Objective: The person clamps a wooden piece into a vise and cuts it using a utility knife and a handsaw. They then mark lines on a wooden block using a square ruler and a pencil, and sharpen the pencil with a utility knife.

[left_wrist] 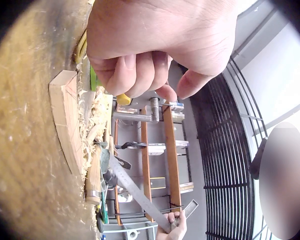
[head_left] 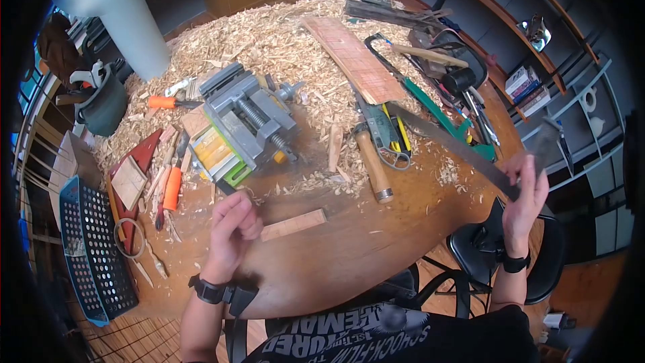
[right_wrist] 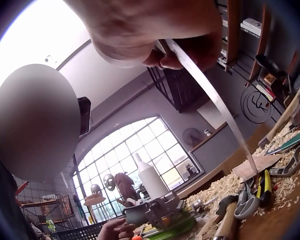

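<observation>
My right hand (head_left: 524, 202) grips a metal try square (head_left: 463, 151) near its corner, raised over the table's right edge. The long blade slants toward the table's middle; in the right wrist view the blade (right_wrist: 215, 95) runs down, overlapping the pinkish board (right_wrist: 257, 166). My left hand (head_left: 235, 225) hovers above the front of the table, fingers loosely curled, nothing visible in it. Just right of it a short wooden strip (head_left: 293, 225) lies on the tabletop; the left wrist view shows this wooden strip (left_wrist: 66, 125) below the curled fingers (left_wrist: 125, 75).
A grey vise (head_left: 248, 117) with a green base stands among wood shavings (head_left: 235, 33). A wooden-handled tool (head_left: 373, 165), yellow-black cutter (head_left: 403, 136) and green saw (head_left: 430, 104) lie right of it. A marked board (head_left: 353, 60) rests on the shavings. A perforated basket (head_left: 94, 249) stands left.
</observation>
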